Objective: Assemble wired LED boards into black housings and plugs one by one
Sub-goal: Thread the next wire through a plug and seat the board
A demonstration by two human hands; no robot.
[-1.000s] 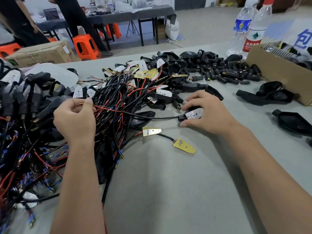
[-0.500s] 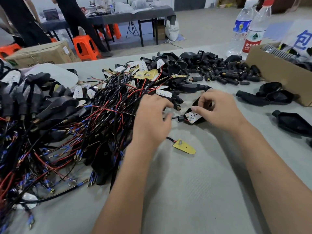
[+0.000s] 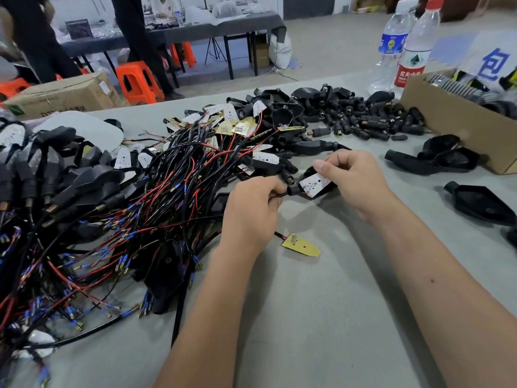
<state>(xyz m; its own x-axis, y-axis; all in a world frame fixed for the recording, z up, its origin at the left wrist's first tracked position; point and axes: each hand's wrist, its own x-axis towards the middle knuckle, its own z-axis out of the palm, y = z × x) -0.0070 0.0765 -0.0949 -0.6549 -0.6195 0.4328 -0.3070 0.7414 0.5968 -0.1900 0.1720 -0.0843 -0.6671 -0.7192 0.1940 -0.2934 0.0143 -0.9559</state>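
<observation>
Head cam shows one unit mid-assembly, right in the middle of the grey table (image 3: pixel 321 317). Left hand (image 3: pixel 249 211) is curled around the red and black wires (image 3: pixel 277 195) where they come out of the neck of a black housing (image 3: pixel 293 189), pinching them tight. Right hand (image 3: pixel 355 180) has its fingers wrapped around the far side of that housing, with the thumb up over a white LED board (image 3: pixel 314 184) sitting at an angle in the open shell. Looks to me like the board is getting pulled or pushed down into its seat, and it's not fully flat yet.

As for progress, there's loads left. A big tangle of wired boards (image 3: pixel 173 177) covers the left half of the table, and one loose yellow-backed board (image 3: pixel 301 245) lies just near the left wrist. Far side has a heap of small black plugs (image 3: pixel 372 119), and empty housings (image 3: pixel 436 159) sit to the right beside a cardboard box (image 3: pixel 447 127). On the far left there's a bunch of what look like finished ones (image 3: pixel 42 175), housings with plugs already on, so some are done. This one has no plug on that I can see.
</observation>
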